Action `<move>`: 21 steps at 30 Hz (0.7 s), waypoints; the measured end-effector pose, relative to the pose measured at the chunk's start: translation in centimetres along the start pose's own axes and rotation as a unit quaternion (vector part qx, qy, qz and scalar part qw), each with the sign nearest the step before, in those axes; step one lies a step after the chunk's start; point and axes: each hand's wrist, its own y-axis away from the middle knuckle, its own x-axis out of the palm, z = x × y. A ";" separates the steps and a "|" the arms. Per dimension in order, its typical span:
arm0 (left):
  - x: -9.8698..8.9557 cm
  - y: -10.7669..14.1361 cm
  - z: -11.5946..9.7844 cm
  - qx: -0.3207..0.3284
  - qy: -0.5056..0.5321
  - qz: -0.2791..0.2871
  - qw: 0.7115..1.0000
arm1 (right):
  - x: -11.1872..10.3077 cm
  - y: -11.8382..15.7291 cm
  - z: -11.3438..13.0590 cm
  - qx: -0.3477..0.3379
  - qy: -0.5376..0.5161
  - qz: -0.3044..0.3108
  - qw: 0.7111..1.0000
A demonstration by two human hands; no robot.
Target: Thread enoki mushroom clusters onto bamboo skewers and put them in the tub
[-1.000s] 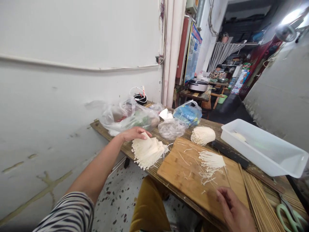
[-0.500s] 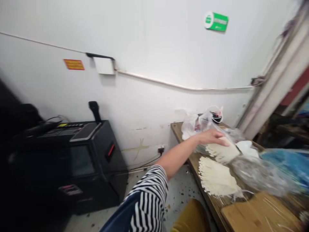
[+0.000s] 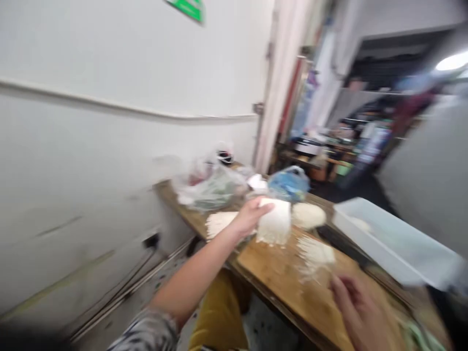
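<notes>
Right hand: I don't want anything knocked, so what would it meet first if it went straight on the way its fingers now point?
Probably the small bunch of enoki mushrooms on the wooden cutting board, just ahead of the right hand. Blur makes the depth uncertain.

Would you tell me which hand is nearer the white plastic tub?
Right: the right hand is over the cutting board, short of the tub; the left hand is farther, on the enoki bunch.
</notes>
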 end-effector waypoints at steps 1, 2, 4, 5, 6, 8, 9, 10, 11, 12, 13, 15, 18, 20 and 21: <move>0.7 0.4 1.4 -0.023 0.025 0.015 0.999 | -0.5 0.1 0.9 0.022 -0.043 -0.020 0.999; 1.3 0.7 2.7 -0.046 0.046 0.031 0.997 | -0.8 -0.1 1.6 0.039 -0.078 -0.037 0.996; 2.7 1.3 4.9 -0.092 0.077 0.057 0.991 | -1.0 -0.9 2.5 0.057 -0.132 -0.056 0.988; 3.4 1.7 5.7 -0.114 0.087 0.069 0.987 | -1.1 -1.3 2.6 0.066 -0.133 -0.059 0.987; 4.0 2.0 6.4 -0.132 0.094 0.077 0.984 | -1.2 -1.6 2.6 0.074 -0.133 -0.063 0.986; 5.2 2.6 7.4 -0.160 0.102 0.088 0.978 | -1.2 -2.0 2.3 0.082 -0.141 -0.058 0.985; 5.6 2.8 7.8 -0.170 0.104 0.090 0.976 | -1.2 -2.1 2.0 0.083 -0.147 -0.051 0.984; 6.0 3.0 8.0 -0.179 0.108 0.090 0.974 | -1.1 -2.3 1.8 0.083 -0.155 -0.042 0.984; 6.2 3.1 8.2 -0.187 0.113 0.087 0.972 | -0.9 -2.5 1.6 0.083 -0.162 -0.031 0.983; 6.4 3.2 8.3 -0.195 0.121 0.081 0.970 | -0.6 -2.7 1.4 0.083 -0.168 -0.021 0.982; 6.6 3.3 8.3 -0.203 0.129 0.074 0.968 | -0.3 -3.0 1.2 0.083 -0.172 -0.011 0.981; 6.8 3.4 8.3 -0.220 0.146 0.057 0.963 | 0.4 -3.4 1.0 0.085 -0.178 0.003 0.980; 6.9 3.9 8.6 -0.246 0.166 0.034 0.954 | 1.4 -3.8 0.8 0.094 -0.176 0.008 0.980; 6.9 4.2 9.1 -0.261 0.179 0.024 0.948 | 1.8 -3.7 0.8 0.099 -0.168 0.005 0.981; 6.9 4.4 9.3 -0.267 0.184 0.021 0.946 | 2.0 -3.5 0.8 0.101 -0.162 0.003 0.982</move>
